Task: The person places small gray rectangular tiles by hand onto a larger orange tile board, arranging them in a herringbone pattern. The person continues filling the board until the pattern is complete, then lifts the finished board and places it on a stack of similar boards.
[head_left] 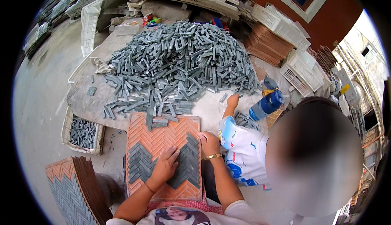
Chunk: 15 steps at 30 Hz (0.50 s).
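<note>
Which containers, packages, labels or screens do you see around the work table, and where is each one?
Blue bottle: lying right of the grey strip pile, dark cap, no readable label.
White plastic crates: stacked at the right, latticed walls.
White crate: upright at the far left of the table.
Pale tray: low at the left, holding grey strips.
No screens or signs visible.

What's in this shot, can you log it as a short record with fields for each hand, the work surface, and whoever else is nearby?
left hand: flat on grey stone strips laid in the orange herringbone tray
right hand: at the tray's right edge, gold bracelet on the wrist
table: big heap of loose grey strips, blue bottle at its right
floor, left: crate of strips, stack of filled trays
other person: a child's hand reaches toward the heap
</note>
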Tool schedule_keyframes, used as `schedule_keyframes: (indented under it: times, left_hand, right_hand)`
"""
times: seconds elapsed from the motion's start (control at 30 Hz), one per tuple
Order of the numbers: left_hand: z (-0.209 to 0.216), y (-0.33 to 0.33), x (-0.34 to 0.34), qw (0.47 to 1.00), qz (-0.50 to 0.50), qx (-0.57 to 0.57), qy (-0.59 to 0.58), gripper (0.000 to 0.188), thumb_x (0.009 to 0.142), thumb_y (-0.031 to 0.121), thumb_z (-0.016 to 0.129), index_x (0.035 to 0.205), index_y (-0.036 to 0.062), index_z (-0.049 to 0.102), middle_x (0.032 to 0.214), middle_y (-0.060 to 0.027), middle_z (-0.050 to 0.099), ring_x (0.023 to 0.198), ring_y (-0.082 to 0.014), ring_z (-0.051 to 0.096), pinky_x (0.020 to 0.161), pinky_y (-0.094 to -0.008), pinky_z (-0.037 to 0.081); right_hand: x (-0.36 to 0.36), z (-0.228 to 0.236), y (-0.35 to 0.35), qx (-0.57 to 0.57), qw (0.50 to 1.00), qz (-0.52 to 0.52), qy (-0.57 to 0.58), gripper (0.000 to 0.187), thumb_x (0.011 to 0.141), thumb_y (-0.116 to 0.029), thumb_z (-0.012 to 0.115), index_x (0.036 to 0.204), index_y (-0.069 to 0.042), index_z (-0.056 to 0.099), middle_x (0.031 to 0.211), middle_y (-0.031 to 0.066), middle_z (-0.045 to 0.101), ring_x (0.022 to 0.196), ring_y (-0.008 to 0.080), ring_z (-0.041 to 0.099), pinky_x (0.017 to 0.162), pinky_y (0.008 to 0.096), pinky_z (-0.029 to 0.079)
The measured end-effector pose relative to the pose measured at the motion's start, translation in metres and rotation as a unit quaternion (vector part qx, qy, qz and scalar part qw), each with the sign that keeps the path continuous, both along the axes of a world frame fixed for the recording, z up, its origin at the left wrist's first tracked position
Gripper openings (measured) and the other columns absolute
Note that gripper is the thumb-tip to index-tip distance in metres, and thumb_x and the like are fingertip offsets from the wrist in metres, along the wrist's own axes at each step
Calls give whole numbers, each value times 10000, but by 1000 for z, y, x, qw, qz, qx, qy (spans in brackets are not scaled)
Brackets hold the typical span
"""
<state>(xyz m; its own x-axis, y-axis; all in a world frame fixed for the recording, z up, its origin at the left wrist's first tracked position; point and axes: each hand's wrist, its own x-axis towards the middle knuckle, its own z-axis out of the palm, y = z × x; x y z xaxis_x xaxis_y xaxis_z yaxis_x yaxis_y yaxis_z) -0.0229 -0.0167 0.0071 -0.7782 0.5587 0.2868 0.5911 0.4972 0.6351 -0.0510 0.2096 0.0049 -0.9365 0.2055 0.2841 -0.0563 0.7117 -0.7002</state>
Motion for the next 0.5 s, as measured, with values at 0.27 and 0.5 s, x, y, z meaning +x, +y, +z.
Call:
schedule_keyframes:
  times: [0.27,0.5]
  left_hand:
    - [11,6,-3,1000,13,-11,-11,528,714,60,639,1210,-5,469,1256,-176,457,1208,-357,397,1013,-468,303]
    - [14,58,-37,996,45,-70,28,610,782,167,612,1309,-8,360,1355,-175,371,1277,-329,323,1037,-503,247]
  right_hand:
    - [4,-3,-8,-93,994,-4,-65,160,756,-98,657,891,-18,626,756,68,641,623,138,596,581,257,477]
    - [51,-10,9,-219,972,-55,-66,151,827,-111,597,912,8,634,764,48,640,652,71,574,564,210,460]
